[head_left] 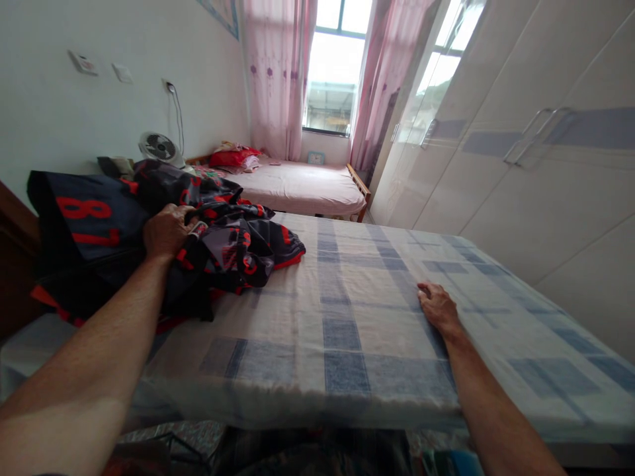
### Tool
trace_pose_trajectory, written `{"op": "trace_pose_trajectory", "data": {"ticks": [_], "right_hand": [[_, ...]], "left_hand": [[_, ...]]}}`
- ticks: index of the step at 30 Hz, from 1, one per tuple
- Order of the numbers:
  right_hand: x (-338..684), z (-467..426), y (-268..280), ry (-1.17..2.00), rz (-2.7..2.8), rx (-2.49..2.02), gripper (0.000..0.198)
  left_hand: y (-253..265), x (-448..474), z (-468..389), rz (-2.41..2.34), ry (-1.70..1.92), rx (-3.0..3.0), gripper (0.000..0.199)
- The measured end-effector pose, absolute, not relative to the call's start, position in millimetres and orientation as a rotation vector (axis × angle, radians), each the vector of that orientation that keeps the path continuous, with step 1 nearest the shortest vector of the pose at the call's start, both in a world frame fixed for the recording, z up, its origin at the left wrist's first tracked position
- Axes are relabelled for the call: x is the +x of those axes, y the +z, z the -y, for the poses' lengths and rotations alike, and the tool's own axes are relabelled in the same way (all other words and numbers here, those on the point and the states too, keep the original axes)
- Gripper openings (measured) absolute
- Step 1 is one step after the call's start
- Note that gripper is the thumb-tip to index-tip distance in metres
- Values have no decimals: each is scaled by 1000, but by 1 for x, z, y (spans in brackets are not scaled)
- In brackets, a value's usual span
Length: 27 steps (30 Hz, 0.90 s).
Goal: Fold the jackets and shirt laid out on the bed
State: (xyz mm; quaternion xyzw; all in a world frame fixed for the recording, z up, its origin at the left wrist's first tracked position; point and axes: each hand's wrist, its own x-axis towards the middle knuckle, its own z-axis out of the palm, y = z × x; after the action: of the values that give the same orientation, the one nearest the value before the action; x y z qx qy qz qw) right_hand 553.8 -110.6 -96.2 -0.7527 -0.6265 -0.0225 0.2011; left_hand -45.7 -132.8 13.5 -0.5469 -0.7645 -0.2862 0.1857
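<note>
The bare left forearm (99,357) reaches from the lower corner to the left hand (167,233), which lies on a crumpled heap of black, grey and red patterned cloth garments (235,248) at the left side of the bed, on a white-and-blue checked cotton sheet (344,317). Its fingertips sink into the folds, so I cannot tell whether they clench. The right hand (437,305) rests on the sheet, fingers loosely curled, holding nothing visible. The fabric looks thin, light and soft, probably slippery and not fragile; the gathered, red-trimmed edge (292,256) seems a surer hold than the loose folds.
</note>
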Motion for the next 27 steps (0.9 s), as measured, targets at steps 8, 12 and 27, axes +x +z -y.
{"op": "trace_pose_trajectory", "data": {"ticks": [8, 12, 27], "right_hand": [[549, 115, -95, -2, 1703, -2069, 36], [545, 118, -90, 44, 1678, -2068, 36], [434, 153, -53, 807, 1933, -1454, 43]], "left_hand": [[78, -15, 132, 1933, -992, -1516, 38], [128, 49, 166, 1580, -1255, -1598, 32], [-37, 138, 261, 1678, -559, -2821, 28]]}}
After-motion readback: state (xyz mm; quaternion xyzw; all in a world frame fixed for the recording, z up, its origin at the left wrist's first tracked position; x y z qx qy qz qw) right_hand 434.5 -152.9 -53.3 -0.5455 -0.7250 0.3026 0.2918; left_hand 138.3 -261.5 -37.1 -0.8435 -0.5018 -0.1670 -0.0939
